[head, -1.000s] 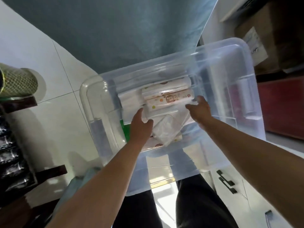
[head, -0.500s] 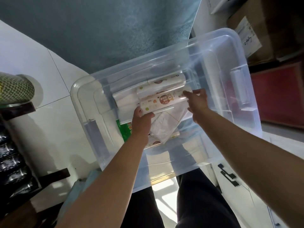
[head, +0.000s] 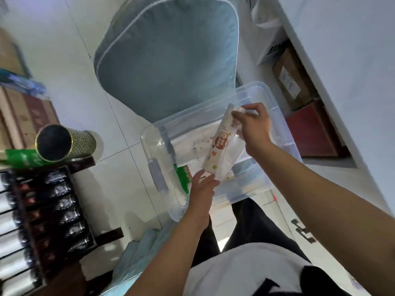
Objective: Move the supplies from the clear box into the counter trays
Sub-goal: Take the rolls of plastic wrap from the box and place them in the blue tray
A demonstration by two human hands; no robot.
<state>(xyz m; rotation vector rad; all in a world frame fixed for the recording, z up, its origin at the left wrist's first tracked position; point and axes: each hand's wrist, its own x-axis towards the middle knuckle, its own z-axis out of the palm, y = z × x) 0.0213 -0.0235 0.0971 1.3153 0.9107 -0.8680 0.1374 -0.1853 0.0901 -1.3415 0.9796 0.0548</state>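
Right hand (head: 254,127) pinching top of dotted roll (head: 220,146) above clear box (head: 275,103), left hand (head: 203,186) – fingers seemingly relaxed – touching its lower end

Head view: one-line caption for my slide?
Right hand lifts a printed pack out of the clear box; left hand steadies its lower end.

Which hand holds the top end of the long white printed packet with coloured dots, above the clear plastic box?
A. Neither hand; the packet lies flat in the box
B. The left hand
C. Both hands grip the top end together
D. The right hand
D: the right hand pinches the upper end of the long white printed packet, raised over the clear plastic box, while the left hand is at its lower end.
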